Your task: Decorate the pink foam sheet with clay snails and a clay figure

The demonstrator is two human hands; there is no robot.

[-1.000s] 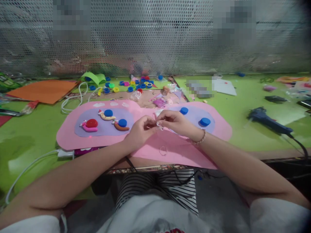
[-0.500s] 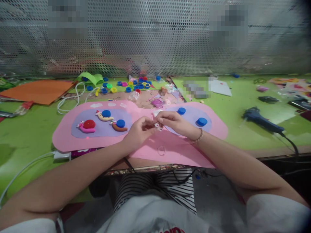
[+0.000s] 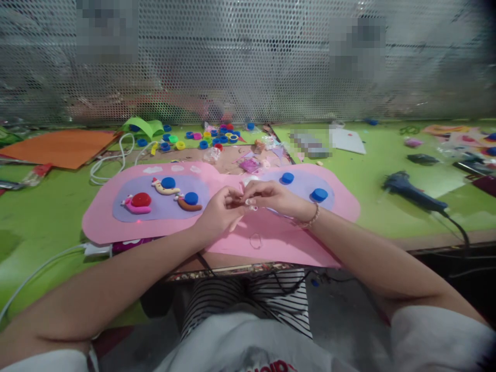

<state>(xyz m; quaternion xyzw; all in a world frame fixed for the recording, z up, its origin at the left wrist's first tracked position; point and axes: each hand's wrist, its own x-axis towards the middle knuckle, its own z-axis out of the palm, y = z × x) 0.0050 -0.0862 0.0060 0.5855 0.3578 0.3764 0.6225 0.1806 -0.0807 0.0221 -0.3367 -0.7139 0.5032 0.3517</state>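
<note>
Over the middle of the pink paper sheet (image 3: 271, 243), my left hand (image 3: 219, 211) and my right hand (image 3: 279, 199) meet at the fingertips. Both are closed around a small whitish-pink piece (image 3: 251, 205), mostly hidden by the fingers. To the left, on a purple paper shape (image 3: 163, 209), lie three snail figures with bottle-cap shells: a pink snail (image 3: 138, 208) with a red cap, a cream snail (image 3: 165, 187) and a brown snail (image 3: 189, 205) with blue caps. Two blue bottle caps (image 3: 320, 195) sit on the right purple shape.
A glue gun (image 3: 414, 192) with its cord lies at the right. Several coloured bottle caps (image 3: 203, 144) are scattered at the back, before a perforated metal screen (image 3: 240, 62). Orange paper (image 3: 58, 147) and a white cable (image 3: 122, 155) are at the left.
My fingers have shifted slightly around the small piece, and my right hand has moved a little to the left. The view has turned slightly; the snails and caps stay in place.
</note>
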